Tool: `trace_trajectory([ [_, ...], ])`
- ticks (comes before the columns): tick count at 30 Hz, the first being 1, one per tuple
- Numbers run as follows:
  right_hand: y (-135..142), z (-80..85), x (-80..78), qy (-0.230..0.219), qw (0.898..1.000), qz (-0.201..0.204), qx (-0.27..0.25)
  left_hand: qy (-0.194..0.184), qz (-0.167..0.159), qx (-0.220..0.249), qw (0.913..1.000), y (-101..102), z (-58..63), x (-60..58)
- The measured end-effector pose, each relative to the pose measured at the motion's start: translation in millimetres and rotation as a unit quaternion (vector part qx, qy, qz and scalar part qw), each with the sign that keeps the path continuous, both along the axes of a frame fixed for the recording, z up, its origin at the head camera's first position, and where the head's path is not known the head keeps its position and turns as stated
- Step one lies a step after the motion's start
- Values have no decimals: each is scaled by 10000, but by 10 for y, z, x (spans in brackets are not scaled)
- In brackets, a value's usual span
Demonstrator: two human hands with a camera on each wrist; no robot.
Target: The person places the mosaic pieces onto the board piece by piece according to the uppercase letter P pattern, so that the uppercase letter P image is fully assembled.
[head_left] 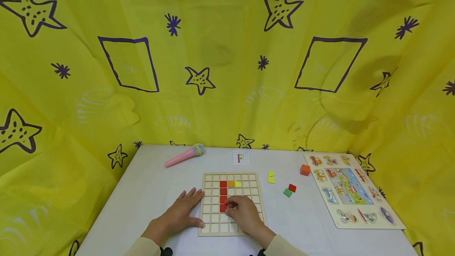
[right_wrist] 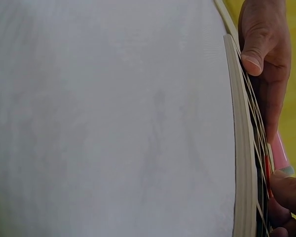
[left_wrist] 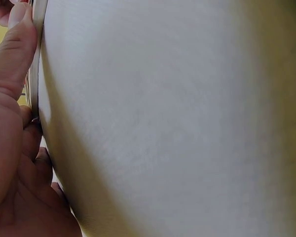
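A wooden grid board point(head_left: 207, 230) lies in front of me. In one column several red square tiles point(head_left: 223, 191) are set in its cells, with an orange tile point(head_left: 231, 183) and a yellow piece with a cut corner point(head_left: 238, 184) to the right of the top one. My left hand point(head_left: 183, 211) rests along the board's left edge, fingers extended and thumb at the lower left rim. Over the middle of the grid, my right hand point(head_left: 245, 213) has its thumb and index finger curled at the lowest red tile point(head_left: 222, 208), pinching it. Its palm covers cells at the lower right.
Behind the board lies a small pattern card point(head_left: 241, 158), with a pink toy microphone point(head_left: 183, 156) to its left. Rightward are yellow pieces point(head_left: 271, 177), a loose red tile point(head_left: 292, 187), a green tile point(head_left: 288, 192), an orange cube point(head_left: 305, 170) and a picture puzzle board point(head_left: 337, 216).
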State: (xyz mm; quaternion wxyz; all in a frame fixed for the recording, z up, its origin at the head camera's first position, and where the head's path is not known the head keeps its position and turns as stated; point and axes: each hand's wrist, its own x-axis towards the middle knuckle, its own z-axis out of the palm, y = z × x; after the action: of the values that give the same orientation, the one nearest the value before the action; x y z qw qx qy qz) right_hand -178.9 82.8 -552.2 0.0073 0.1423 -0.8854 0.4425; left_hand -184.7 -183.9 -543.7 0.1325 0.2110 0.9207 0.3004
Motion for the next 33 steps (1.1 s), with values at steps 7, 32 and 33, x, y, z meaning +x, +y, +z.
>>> trace_trajectory([
  [7, 5, 21, 2, -199, 9996, -50, -174, 1, 2, 65, 10000, -5, 3, 5],
  [32, 673, 255, -327, -770, 9899, -936, -729, 106, -74, 40, 9999, -9, 1, 0],
  [33, 738, 265, -349, -779, 9889, -1056, -699, 104, -71, 29, 9999, -8, -3, 0],
])
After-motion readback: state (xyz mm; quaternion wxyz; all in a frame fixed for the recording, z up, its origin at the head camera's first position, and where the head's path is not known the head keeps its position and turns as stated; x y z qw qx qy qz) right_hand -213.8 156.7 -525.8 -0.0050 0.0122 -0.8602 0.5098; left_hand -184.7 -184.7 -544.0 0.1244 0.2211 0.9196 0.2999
